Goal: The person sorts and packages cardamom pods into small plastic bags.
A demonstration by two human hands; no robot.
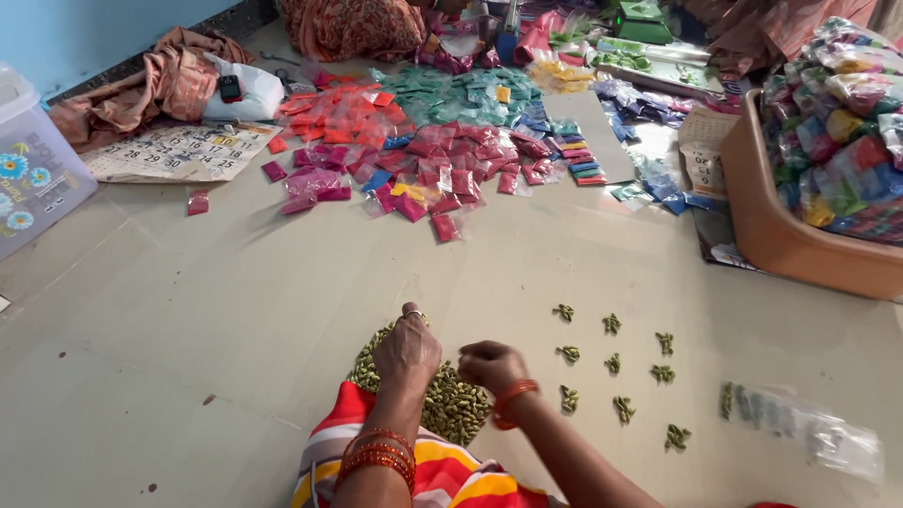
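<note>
Many small green pods [451, 403] lie heaped on the floor [188, 310] under both hands. Left hand [406, 353] rests fingers-down on the heap; right hand [489, 365] is clenched, contents hidden. Pods likely light, dry, hard, loose; best pinched in fingertip clusters.

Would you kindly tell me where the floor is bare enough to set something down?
Bare floor spreads left of the pod heap, and a strip runs between the sachets and small pod piles. It is crowded around the sachets and by the orange tub.
</note>
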